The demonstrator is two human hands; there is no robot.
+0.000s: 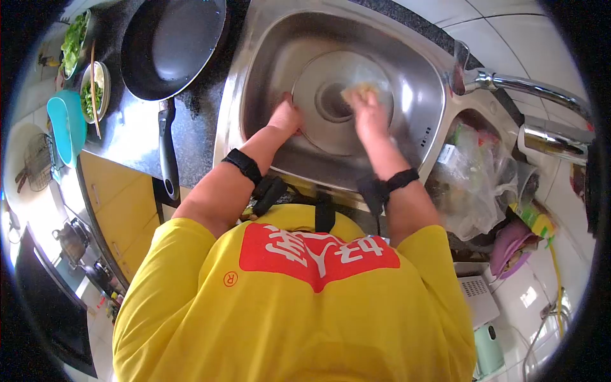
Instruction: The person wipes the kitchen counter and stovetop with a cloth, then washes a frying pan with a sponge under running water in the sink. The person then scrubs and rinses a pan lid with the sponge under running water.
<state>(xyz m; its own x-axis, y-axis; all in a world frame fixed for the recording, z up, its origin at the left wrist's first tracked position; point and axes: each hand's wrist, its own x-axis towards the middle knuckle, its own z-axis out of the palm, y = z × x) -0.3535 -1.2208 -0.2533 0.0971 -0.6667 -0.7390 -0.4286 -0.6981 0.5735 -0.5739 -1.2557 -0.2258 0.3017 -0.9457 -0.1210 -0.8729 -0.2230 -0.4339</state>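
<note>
A round, see-through disc with a thin rim, which looks like a glass pot lid [318, 137], is held over the drain of the steel sink [273, 48]. My left hand [286, 118] is closed on the lid's left edge. Over the lid's right half is my right hand [370, 118], slightly blurred, with its fingers pressed on a yellowish sponge [359, 92]. The sponge appears to touch the lid's surface. Beneath the lid the drain shows through.
Left of the sink lies a black frying pan [172, 48] on the dark counter. Beyond it are a bowl of chopped greens [92, 95] with chopsticks and a turquoise basin [67, 127]. At right stand the faucet [487, 79] and a plastic bag [474, 172].
</note>
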